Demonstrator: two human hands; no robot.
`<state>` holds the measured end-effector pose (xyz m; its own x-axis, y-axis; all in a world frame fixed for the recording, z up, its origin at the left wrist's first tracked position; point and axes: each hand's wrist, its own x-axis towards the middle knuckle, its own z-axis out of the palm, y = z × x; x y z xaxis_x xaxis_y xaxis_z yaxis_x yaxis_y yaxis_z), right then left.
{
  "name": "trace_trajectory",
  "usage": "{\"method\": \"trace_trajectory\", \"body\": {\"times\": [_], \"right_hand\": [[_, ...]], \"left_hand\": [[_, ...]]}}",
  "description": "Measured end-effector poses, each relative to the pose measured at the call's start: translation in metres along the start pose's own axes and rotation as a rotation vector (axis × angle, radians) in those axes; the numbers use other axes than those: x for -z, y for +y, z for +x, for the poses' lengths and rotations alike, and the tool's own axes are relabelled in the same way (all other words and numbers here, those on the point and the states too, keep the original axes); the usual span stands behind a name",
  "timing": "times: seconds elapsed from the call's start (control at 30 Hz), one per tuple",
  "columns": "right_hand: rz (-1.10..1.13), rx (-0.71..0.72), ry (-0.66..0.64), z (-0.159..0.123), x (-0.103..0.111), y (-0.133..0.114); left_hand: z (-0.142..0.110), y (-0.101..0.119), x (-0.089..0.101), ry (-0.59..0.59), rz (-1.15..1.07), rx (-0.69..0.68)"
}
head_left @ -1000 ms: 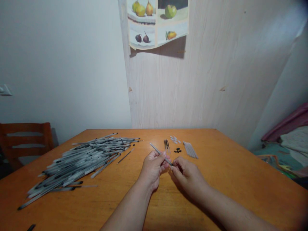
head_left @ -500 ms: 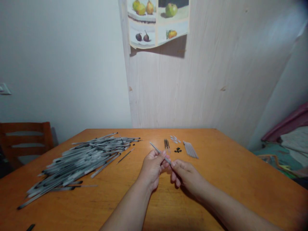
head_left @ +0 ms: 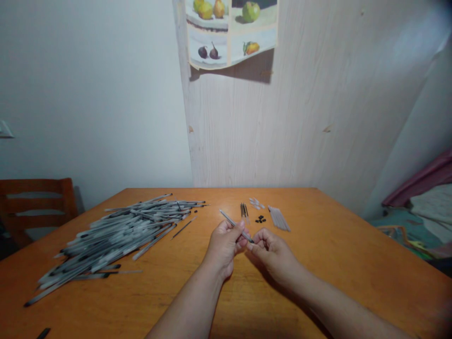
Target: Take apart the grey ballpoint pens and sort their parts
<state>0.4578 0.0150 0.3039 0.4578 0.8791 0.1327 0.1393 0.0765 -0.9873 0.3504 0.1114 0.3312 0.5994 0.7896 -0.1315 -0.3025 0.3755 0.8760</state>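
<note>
A slim translucent ballpoint pen (head_left: 230, 220) slants across in front of me, its pale tip pointing up and left and its dark end down and right. My left hand (head_left: 226, 242) is closed around its middle, thumb on top. At the dark end, my right hand (head_left: 270, 247) is closed, with thumb and fingertips pinching there; the curled fingers partly hide this end. Just beyond my hands lie several dark ink refills (head_left: 244, 210), small black plugs (head_left: 260, 219), small clear tips (head_left: 256, 203) and a row of clear pen barrels (head_left: 278, 218).
A large heap of pens (head_left: 120, 235) covers the left of the wooden table (head_left: 339, 263). A single refill (head_left: 183, 228) lies beside it. A wooden chair (head_left: 38, 197) stands at the left, and cloths (head_left: 427, 212) lie beyond the right edge.
My right hand has shifted slightly and its fingers have curled more at the pen's end, so the dark end shows more. My left hand keeps its hold on the pen.
</note>
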Motion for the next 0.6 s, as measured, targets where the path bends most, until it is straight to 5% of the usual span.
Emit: {"method": "trace_trajectory", "body": {"times": [0.37, 0.6], "right_hand": [[-0.04, -0.073, -0.125, -0.0026, 0.0079, -0.001], [0.12, -0.089, -0.072, -0.0001, 0.0074, 0.002]], "left_hand": [[0.0006, 0.0001, -0.0002, 0.011, -0.018, -0.017], [0.0003, -0.0011, 0.0002, -0.019, 0.019, -0.024]]}}
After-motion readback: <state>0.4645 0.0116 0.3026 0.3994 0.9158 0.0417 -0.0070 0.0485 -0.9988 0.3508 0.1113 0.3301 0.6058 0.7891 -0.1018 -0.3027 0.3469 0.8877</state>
